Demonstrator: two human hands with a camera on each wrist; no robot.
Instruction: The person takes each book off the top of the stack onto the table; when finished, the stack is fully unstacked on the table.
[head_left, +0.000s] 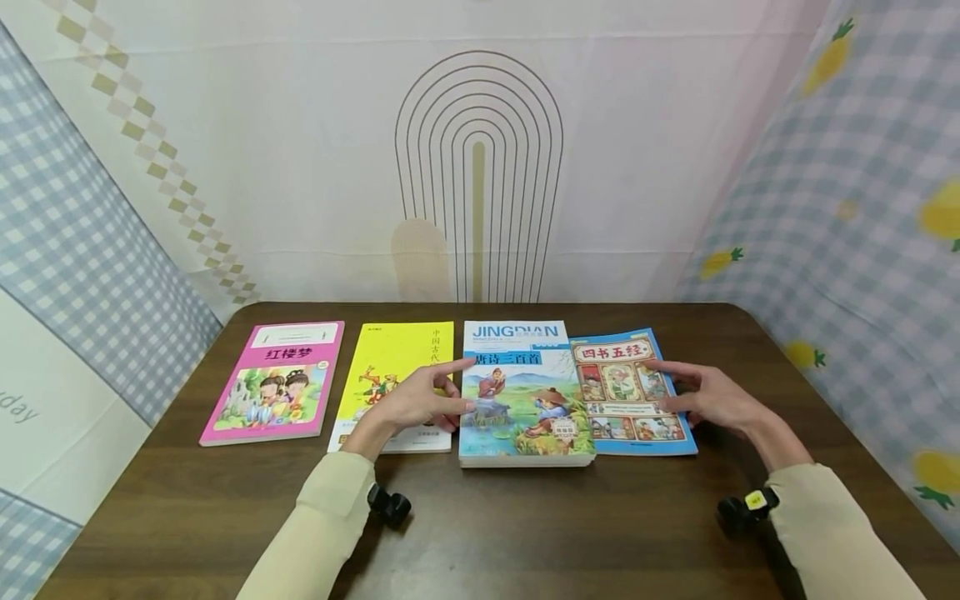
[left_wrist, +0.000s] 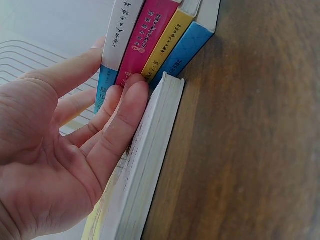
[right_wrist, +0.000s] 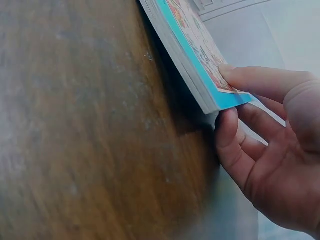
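Note:
A stack of several books (head_left: 525, 417) lies mid-table, topped by a blue and white picture book. In the left wrist view its spines (left_wrist: 142, 40) show white, pink, yellow and blue. My left hand (head_left: 420, 396) touches the stack's left side, thumb and fingers fairly straight against the spines. To the right lies a blue-bordered book (head_left: 622, 392), its left edge hidden by the stack. My right hand (head_left: 712, 396) pinches its right side; in the right wrist view the thumb (right_wrist: 265, 80) lies on the cover and fingers (right_wrist: 230, 130) are at the edge and underneath.
A yellow book (head_left: 405, 350) lies left of the stack, partly under my left hand and forearm. Farther left is a pink book (head_left: 277, 383). All are on a dark wooden table (head_left: 570, 525), with a patterned cloth (head_left: 315, 125) behind it.

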